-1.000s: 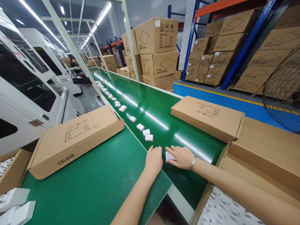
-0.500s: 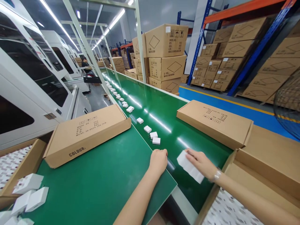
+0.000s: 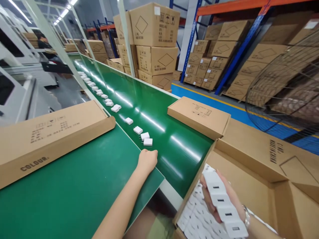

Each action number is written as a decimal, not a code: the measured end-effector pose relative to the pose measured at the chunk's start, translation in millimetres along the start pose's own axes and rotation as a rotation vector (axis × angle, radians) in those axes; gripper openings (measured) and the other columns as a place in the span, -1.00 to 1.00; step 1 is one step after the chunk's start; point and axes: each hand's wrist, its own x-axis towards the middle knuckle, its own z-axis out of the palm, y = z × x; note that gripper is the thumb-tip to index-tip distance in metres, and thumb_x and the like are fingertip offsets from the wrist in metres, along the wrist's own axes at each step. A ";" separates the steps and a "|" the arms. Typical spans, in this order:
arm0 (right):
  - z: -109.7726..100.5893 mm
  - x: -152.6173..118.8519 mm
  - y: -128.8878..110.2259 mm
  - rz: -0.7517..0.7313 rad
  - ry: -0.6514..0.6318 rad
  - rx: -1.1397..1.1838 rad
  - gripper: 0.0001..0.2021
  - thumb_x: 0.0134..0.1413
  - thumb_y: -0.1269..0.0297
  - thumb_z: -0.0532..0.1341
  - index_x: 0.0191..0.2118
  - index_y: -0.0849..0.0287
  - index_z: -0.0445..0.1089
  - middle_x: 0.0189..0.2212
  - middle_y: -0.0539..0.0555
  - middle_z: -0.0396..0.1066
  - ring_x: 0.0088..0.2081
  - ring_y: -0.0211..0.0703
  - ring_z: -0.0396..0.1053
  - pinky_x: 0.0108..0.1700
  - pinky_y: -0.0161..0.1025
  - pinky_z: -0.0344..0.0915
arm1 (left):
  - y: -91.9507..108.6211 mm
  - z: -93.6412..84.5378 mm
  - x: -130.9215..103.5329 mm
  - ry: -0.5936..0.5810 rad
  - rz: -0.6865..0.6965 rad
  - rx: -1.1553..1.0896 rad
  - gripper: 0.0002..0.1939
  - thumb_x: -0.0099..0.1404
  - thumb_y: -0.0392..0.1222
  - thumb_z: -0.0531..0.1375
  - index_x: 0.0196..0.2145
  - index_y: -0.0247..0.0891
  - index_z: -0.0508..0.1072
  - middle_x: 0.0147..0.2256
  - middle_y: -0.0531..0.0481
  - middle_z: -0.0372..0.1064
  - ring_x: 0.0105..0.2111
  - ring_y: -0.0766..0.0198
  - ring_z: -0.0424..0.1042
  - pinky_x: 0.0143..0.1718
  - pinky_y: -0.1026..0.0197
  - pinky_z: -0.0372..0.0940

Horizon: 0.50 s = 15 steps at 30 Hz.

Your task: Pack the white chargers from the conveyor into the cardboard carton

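Observation:
My right hand [image 3: 210,202] is closed round a row of several white USB chargers [image 3: 224,202], their ports facing up. It holds them over an open cardboard box [image 3: 245,159] whose bottom is covered with a layer of packed white chargers [image 3: 193,215]. My left hand [image 3: 147,160] rests as a closed fist at the edge of the green tabletop [image 3: 99,186], beside the green conveyor belt [image 3: 171,159]. Whatever is inside that fist, if anything, is hidden. Just beyond it lies a loose white charger [image 3: 148,142] with its pins toward the left.
More white chargers [image 3: 116,108] trail along the belt's left side. A closed carton [image 3: 57,132] lies on the tabletop at left, another box [image 3: 199,114] across the belt. Stacked cartons [image 3: 157,43], shelving and a fan [image 3: 281,86] stand behind. Far left, a person [image 3: 43,43] sits.
My right hand has moved from above the belt to over the open box, turning the chargers so their ports show. My left fist stays at the table edge. The view has swung right.

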 end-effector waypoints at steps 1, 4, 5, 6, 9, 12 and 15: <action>-0.2 0.2 0.0 -0.001 -0.006 0.017 -0.49 0.09 -0.18 -0.15 -0.47 0.18 0.23 -0.80 -0.03 0.24 -0.84 -0.33 0.14 -0.84 -0.46 0.05 | -0.3 0.1 -0.1 0.000 0.003 0.007 -0.72 0.15 -0.42 -0.07 -0.42 -0.30 0.42 -0.52 -0.12 0.42 -0.43 0.19 0.40 -0.29 0.18 0.09; -0.5 -0.1 0.3 0.003 -0.024 0.056 -0.49 0.07 -0.19 -0.14 -0.46 0.17 0.22 -0.79 -0.02 0.27 -0.84 -0.32 0.15 -0.84 -0.46 0.06 | -0.6 -0.3 -0.7 -0.002 0.008 0.026 -0.71 0.16 -0.42 -0.08 -0.42 -0.29 0.42 -0.53 -0.10 0.41 -0.45 0.20 0.39 -0.30 0.19 0.08; -0.4 -0.5 0.3 0.010 -0.026 0.061 -0.49 0.07 -0.19 -0.15 -0.47 0.17 0.21 -0.79 -0.01 0.28 -0.84 -0.32 0.15 -0.84 -0.46 0.06 | -0.6 -0.6 -0.9 -0.004 0.007 0.032 -0.71 0.16 -0.42 -0.08 -0.42 -0.28 0.42 -0.53 -0.09 0.41 -0.45 0.21 0.38 -0.30 0.19 0.08; -0.4 -1.1 0.3 0.016 -0.027 0.064 -0.49 0.07 -0.20 -0.15 -0.47 0.17 0.21 -0.79 -0.01 0.28 -0.84 -0.31 0.15 -0.85 -0.46 0.06 | -0.5 -1.0 -1.0 -0.006 0.006 0.036 -0.71 0.16 -0.42 -0.08 -0.42 -0.28 0.42 -0.54 -0.08 0.41 -0.46 0.22 0.37 -0.29 0.20 0.08; 0.3 -2.6 -0.7 0.025 -0.008 0.069 -0.48 0.06 -0.20 -0.16 -0.48 0.17 0.20 -0.80 -0.01 0.27 -0.84 -0.32 0.14 -0.84 -0.44 0.08 | -0.3 -1.9 -0.8 -0.013 -0.001 0.045 -0.71 0.16 -0.41 -0.09 -0.42 -0.26 0.42 -0.54 -0.06 0.40 -0.46 0.23 0.36 -0.29 0.20 0.08; 1.6 -3.1 -2.0 0.035 0.025 0.056 -0.48 0.05 -0.22 -0.15 -0.47 0.17 0.21 -0.80 -0.03 0.26 -0.83 -0.34 0.13 -0.83 -0.44 0.10 | -0.1 -2.7 -0.7 -0.019 -0.006 0.049 -0.70 0.16 -0.41 -0.09 -0.42 -0.26 0.42 -0.54 -0.05 0.40 -0.46 0.24 0.35 -0.28 0.21 0.08; 2.7 -2.5 -1.6 0.046 0.055 0.035 -0.46 0.02 -0.25 -0.13 -0.47 0.17 0.21 -0.80 -0.05 0.23 -0.83 -0.34 0.12 -0.83 -0.45 0.08 | 0.4 -4.1 -1.0 -0.023 -0.004 0.049 -0.70 0.16 -0.41 -0.09 -0.42 -0.26 0.42 -0.54 -0.05 0.39 -0.46 0.24 0.35 -0.28 0.22 0.08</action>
